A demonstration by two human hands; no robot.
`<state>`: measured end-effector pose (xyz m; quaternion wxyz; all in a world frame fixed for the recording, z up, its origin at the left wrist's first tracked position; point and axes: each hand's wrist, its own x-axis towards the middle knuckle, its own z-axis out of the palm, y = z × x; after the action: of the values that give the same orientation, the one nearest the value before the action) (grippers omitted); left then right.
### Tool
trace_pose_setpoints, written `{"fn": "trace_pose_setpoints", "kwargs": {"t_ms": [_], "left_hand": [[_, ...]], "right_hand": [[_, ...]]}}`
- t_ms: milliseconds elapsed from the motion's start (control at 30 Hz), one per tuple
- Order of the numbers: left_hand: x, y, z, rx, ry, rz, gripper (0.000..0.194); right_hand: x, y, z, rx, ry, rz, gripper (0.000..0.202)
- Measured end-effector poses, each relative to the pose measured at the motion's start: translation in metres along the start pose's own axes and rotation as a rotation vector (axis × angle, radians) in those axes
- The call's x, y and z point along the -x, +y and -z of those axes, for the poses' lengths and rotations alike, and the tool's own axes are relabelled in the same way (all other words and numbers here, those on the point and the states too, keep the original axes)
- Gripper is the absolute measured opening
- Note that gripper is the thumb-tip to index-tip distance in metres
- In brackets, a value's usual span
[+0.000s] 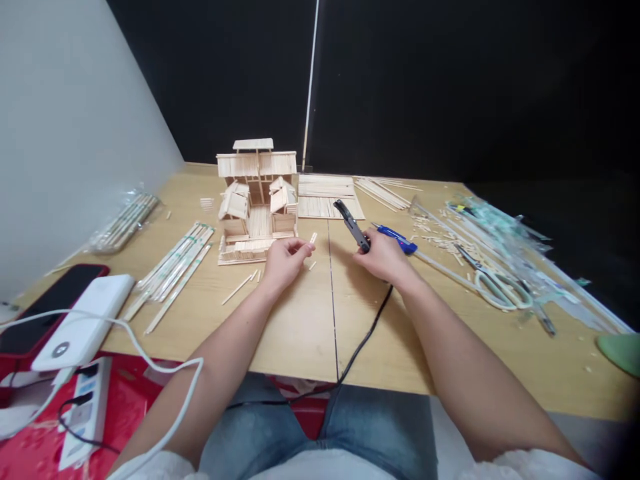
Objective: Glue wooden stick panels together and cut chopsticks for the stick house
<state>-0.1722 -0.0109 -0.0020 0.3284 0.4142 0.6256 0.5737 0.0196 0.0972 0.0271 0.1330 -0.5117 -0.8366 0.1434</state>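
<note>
My left hand is closed in a pinch on a short wooden stick, just right of the front of a wooden stick model house. To the right, my right hand is wrapped round a dark hand tool that points up and left; its exact kind is unclear. Beside the right hand's knuckles lies a blue tool with a narrow tip. A black cord runs from below the right hand to the table's front edge. Small stick pieces lie near my left wrist.
Bundled sticks and a bagged bundle lie left, near a phone and white power bank. A stick panel stands behind. Scissors, stick offcuts and plastic wrappers spread on the right. A white cable crosses my left forearm.
</note>
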Motion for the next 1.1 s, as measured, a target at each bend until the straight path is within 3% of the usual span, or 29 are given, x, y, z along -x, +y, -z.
{"fn": "trace_pose_setpoints", "kwargs": {"t_ms": [200, 400, 500, 567, 667, 733, 900, 1100], "left_hand": [[-0.005, -0.001, 0.013, -0.042, 0.124, -0.055, 0.026], [0.009, 0.006, 0.016, -0.093, 0.103, -0.054, 0.031], [0.028, 0.008, 0.035, -0.233, 0.089, -0.019, 0.036], [0.045, 0.008, 0.055, -0.437, 0.159, 0.008, 0.038], [0.068, 0.01, 0.079, -0.83, 0.309, 0.076, 0.036], [0.077, 0.011, 0.084, -1.001, 0.338, 0.122, 0.034], [0.078, 0.011, 0.072, -1.212, 0.245, 0.099, 0.036], [0.074, 0.011, 0.055, -1.412, 0.111, 0.023, 0.041]], "right_hand": [[0.0, 0.016, 0.019, 0.136, 0.021, -0.037, 0.029], [-0.002, 0.071, 0.056, 0.18, 0.238, -0.313, 0.038], [-0.001, 0.097, 0.07, 0.145, 0.278, -0.457, 0.043], [-0.001, 0.105, 0.073, 0.104, 0.322, -0.494, 0.048], [-0.001, 0.097, 0.069, 0.048, 0.38, -0.439, 0.047], [-0.002, 0.082, 0.063, 0.012, 0.388, -0.362, 0.043], [0.0, 0.046, 0.042, -0.02, 0.372, -0.184, 0.04], [0.001, 0.035, 0.025, -0.042, 0.369, -0.042, 0.037]]}}
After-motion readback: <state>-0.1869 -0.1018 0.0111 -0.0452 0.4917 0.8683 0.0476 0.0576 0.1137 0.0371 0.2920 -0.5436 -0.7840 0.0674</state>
